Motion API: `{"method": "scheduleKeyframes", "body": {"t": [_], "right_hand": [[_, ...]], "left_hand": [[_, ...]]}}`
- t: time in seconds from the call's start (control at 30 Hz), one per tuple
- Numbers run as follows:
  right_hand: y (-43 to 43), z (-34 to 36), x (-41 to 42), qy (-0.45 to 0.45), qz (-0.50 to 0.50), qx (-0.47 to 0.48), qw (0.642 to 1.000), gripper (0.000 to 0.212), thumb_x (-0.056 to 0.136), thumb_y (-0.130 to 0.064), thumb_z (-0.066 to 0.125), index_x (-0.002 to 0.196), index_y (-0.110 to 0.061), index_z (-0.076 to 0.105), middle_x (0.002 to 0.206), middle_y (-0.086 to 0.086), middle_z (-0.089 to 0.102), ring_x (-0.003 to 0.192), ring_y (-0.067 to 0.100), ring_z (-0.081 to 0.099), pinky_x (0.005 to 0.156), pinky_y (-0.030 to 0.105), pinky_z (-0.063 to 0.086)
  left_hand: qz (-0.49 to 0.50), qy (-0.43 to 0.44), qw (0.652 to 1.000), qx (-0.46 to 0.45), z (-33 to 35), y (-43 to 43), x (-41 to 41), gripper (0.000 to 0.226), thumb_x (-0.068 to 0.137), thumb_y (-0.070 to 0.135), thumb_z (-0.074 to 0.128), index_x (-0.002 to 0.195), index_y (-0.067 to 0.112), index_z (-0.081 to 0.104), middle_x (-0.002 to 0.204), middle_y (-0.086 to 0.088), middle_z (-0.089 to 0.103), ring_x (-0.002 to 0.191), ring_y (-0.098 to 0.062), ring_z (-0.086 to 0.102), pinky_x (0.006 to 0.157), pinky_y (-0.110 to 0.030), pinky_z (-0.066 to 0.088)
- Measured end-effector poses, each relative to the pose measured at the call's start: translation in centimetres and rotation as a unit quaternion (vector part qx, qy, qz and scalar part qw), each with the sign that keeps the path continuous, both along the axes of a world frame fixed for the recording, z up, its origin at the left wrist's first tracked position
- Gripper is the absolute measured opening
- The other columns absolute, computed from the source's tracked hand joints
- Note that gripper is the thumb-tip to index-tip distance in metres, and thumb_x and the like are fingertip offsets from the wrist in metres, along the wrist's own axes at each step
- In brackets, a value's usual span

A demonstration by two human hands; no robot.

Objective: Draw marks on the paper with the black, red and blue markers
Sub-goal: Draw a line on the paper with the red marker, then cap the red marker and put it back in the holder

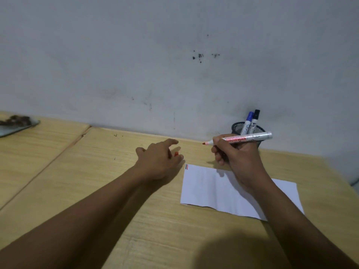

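Note:
My right hand (238,156) grips the uncapped red marker (250,137), held level above the table with its red tip pointing left. My left hand (161,162) hovers over the table left of the paper, and the red cap (176,153) shows by its fingertips; whether the fingers hold it I cannot tell. The white paper (211,187) lies flat and carries short black and red marks (186,166) at its top-left corner. The blue marker (247,122) and the black marker (254,121) stand capped in a black mesh cup (237,126) by the wall.
The wooden table (97,171) has a seam running diagonally on its left side. A grey tray (17,126) with dark brown stuff sits at the far left edge. A grey wall (174,65) stands right behind the table.

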State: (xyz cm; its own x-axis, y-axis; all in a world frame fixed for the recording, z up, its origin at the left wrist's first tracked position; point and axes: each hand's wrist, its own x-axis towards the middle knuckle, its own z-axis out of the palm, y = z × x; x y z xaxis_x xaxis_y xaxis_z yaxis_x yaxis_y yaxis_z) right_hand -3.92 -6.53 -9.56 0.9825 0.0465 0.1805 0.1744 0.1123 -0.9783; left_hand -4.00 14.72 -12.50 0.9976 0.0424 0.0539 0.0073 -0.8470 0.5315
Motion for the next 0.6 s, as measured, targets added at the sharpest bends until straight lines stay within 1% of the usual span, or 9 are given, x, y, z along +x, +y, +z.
{"method": "scheduleKeyframes", "body": {"t": [0.07, 0.1, 0.17, 0.2, 0.3, 0.33, 0.4, 0.53, 0.6], "right_hand": [[-0.7, 0.8, -0.7, -0.005, -0.009, -0.007, 1.0, 0.016, 0.092, -0.004, 0.068, 0.091, 0.013, 0.068, 0.066, 0.013, 0.065, 0.051, 0.016, 0.054, 0.046, 0.023, 0.046], [-1.1, 1.2, -1.1, -0.006, -0.015, -0.007, 1.0, 0.015, 0.092, -0.003, 0.068, 0.091, 0.012, 0.069, 0.067, 0.014, 0.065, 0.051, 0.017, 0.054, 0.046, 0.024, 0.046], [-2.0, 2.2, -1.8, -0.007, -0.021, -0.004, 1.0, 0.009, 0.091, -0.004, 0.068, 0.087, 0.004, 0.072, 0.067, 0.014, 0.065, 0.051, 0.017, 0.055, 0.046, 0.024, 0.046], [-2.5, 2.6, -2.2, -0.009, -0.022, -0.004, 1.0, 0.009, 0.091, -0.005, 0.069, 0.084, 0.0, 0.072, 0.066, 0.014, 0.065, 0.05, 0.016, 0.055, 0.046, 0.025, 0.046], [-3.4, 4.4, -3.0, -0.008, -0.024, -0.006, 1.0, 0.013, 0.092, -0.01, 0.069, 0.088, 0.002, 0.072, 0.066, 0.011, 0.067, 0.05, 0.014, 0.055, 0.047, 0.025, 0.045], [-3.5, 5.0, -3.2, -0.009, -0.025, -0.003, 1.0, 0.016, 0.092, -0.011, 0.069, 0.09, 0.004, 0.072, 0.065, 0.01, 0.067, 0.05, 0.015, 0.055, 0.046, 0.025, 0.045], [-3.8, 6.2, -3.6, -0.021, -0.03, -0.003, 0.999, 0.02, 0.093, -0.014, 0.069, 0.091, 0.006, 0.072, 0.066, 0.01, 0.068, 0.052, 0.016, 0.055, 0.046, 0.023, 0.046], [-4.3, 8.4, -4.6, -0.05, -0.027, 0.001, 0.998, 0.022, 0.093, -0.012, 0.068, 0.093, 0.01, 0.069, 0.069, 0.013, 0.067, 0.054, 0.018, 0.054, 0.047, 0.023, 0.046], [-4.9, 9.3, -5.0, -0.055, -0.024, -0.001, 0.998, 0.021, 0.092, -0.011, 0.068, 0.089, 0.009, 0.069, 0.066, 0.011, 0.066, 0.055, 0.018, 0.054, 0.047, 0.024, 0.046]], "left_hand": [[0.006, 0.008, 0.999, 0.046, 1.0, -0.4, 0.9, 0.024, 0.09, 0.048, 0.054, 0.107, 0.036, 0.066, 0.084, 0.014, 0.066, 0.101, -0.015, 0.061, 0.09, -0.043, 0.025], [0.013, 0.004, 0.999, 0.042, 1.5, -0.6, 1.0, 0.018, 0.089, 0.045, 0.057, 0.096, 0.035, 0.07, 0.081, 0.014, 0.066, 0.098, -0.014, 0.062, 0.087, -0.042, 0.025], [0.036, -0.016, 0.999, -0.014, 2.6, -1.1, 0.8, 0.01, 0.085, 0.041, 0.063, 0.085, 0.033, 0.07, 0.074, 0.016, 0.066, 0.09, -0.01, 0.063, 0.085, -0.039, 0.029], [0.039, -0.028, 0.996, -0.069, 3.3, -1.4, 0.5, 0.008, 0.083, 0.039, 0.066, 0.083, 0.032, 0.07, 0.071, 0.016, 0.068, 0.085, -0.009, 0.064, 0.084, -0.038, 0.034], [-0.031, -0.055, 0.96, -0.273, 6.2, -2.8, -1.2, 0.007, 0.082, 0.029, 0.074, 0.089, 0.026, 0.073, 0.077, 0.006, 0.076, 0.076, -0.011, 0.069, 0.072, -0.03, 0.051], [-0.064, -0.062, 0.947, -0.308, 7.4, -3.5, -1.9, 0.009, 0.084, 0.023, 0.075, 0.093, 0.024, 0.074, 0.082, 0.004, 0.078, 0.079, -0.013, 0.071, 0.07, -0.024, 0.053], [-0.116, -0.083, 0.938, -0.317, 9.3, -4.7, -3.1, 0.013, 0.086, 0.019, 0.074, 0.098, 0.02, 0.076, 0.09, 0.004, 0.078, 0.087, -0.01, 0.071, 0.076, -0.018, 0.054], [-0.163, -0.118, 0.928, -0.314, 11.9, -6.6, -4.6, 0.015, 0.086, 0.019, 0.073, 0.1, 0.02, 0.076, 0.093, 0.005, 0.078, 0.092, -0.007, 0.071, 0.083, -0.021, 0.055], [-0.187, -0.127, 0.926, -0.303, 12.7, -7.2, -5.0, 0.015, 0.086, 0.018, 0.073, 0.101, 0.018, 0.076, 0.094, 0.005, 0.078, 0.092, -0.006, 0.07, 0.082, -0.02, 0.055]]}}
